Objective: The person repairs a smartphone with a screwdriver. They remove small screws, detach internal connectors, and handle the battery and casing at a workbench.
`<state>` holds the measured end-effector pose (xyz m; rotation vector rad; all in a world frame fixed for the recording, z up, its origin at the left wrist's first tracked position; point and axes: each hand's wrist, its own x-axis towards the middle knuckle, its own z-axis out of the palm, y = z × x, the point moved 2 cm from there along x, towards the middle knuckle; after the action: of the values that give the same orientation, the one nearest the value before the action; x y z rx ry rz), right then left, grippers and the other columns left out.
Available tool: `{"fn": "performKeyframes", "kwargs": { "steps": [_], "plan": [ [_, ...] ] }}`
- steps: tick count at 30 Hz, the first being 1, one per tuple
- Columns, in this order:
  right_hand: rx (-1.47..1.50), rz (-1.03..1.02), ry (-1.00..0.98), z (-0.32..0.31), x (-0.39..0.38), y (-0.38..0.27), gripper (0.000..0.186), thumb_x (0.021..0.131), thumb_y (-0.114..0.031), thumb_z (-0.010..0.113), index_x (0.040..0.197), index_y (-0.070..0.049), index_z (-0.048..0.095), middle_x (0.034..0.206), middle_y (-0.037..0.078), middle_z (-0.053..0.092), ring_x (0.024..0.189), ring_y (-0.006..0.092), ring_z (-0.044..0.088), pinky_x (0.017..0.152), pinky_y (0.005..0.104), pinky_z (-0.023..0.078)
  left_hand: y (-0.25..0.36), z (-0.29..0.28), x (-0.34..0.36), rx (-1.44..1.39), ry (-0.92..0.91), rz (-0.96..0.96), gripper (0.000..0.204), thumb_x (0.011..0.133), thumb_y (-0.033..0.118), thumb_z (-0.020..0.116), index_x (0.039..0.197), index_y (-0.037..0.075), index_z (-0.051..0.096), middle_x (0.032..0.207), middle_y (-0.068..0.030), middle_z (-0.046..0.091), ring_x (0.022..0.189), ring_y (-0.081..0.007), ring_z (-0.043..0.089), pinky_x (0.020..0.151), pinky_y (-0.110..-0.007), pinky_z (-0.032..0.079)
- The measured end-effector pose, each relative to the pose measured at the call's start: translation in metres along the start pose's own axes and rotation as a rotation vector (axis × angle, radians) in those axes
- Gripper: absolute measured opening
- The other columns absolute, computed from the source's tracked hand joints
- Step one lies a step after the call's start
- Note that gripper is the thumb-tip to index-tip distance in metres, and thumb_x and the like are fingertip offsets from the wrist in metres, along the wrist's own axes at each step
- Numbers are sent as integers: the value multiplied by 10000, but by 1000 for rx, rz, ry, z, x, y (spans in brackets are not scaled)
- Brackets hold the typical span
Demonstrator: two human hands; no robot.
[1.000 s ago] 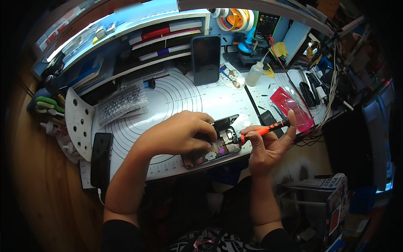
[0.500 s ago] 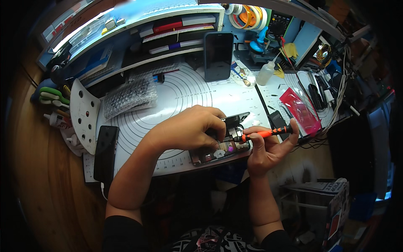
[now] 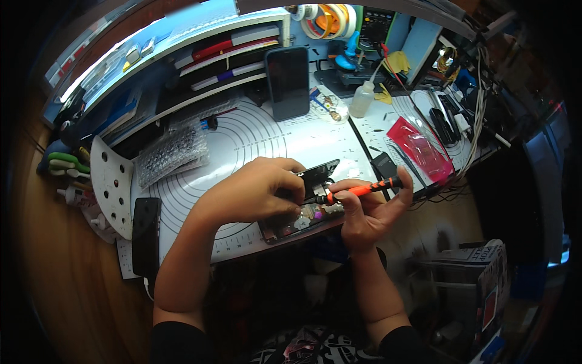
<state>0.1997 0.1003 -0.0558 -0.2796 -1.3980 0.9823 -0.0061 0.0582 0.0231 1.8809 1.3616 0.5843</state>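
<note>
My left hand (image 3: 248,194) rests with curled fingers on an opened smartphone (image 3: 282,227), its hinged-up dark screen part (image 3: 318,170) standing behind the exposed parts and small purple piece. My right hand (image 3: 364,221) grips an orange and black screwdriver (image 3: 373,187) almost horizontally; its tip reaches into the phone beside my left fingertips, partly hidden by them. The phone lies at the front edge of a white printed work mat (image 3: 242,139).
A standing phone (image 3: 288,82), dropper bottle (image 3: 362,100), pink packet (image 3: 418,148), bubble wrap (image 3: 173,151), perforated white plate (image 3: 112,185) and another dark phone (image 3: 147,236) surround my hands. A shelf (image 3: 230,60), multimeter (image 3: 374,27) and cables (image 3: 479,115) line the back and right.
My right hand and screwdriver have shifted a little left relative to the opened phone, closer to my left fingers. The whole view has also shifted slightly.
</note>
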Motion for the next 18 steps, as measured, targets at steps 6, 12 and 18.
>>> {"fn": "performKeyframes", "kwargs": {
  "steps": [6, 12, 18],
  "plan": [
    [-3, -25, 129, -19, 28, -37, 767, 1058, -44, 616, 1639, 57, 126, 967, 142, 727, 860, 157, 661, 863, 305, 533, -5, 1, -6, -34, 31, 24, 128, 833, 78, 826, 911, 5, 756, 1161, -121, 700, 959, -251, 737, 805, -341, 603],
    [-861, 357, -100, -128, 63, -41, 306, 1002, -241, 727, 1185, 4, 735, 964, 108, 673, 873, 207, 659, 797, 340, 517, 4, 1, -3, -17, 1, 11, 132, 845, 78, 827, 931, 11, 752, 1124, -103, 693, 996, -231, 714, 867, -335, 570],
    [-1165, 514, -237, -122, 56, -37, 369, 853, -319, 854, 1042, -22, 743, 1056, 147, 671, 953, 335, 693, 872, 448, 538, 1, 0, -4, -16, -8, -4, 144, 837, 87, 836, 927, 12, 751, 949, -79, 640, 897, -213, 682, 820, -336, 544]
  ]
}}
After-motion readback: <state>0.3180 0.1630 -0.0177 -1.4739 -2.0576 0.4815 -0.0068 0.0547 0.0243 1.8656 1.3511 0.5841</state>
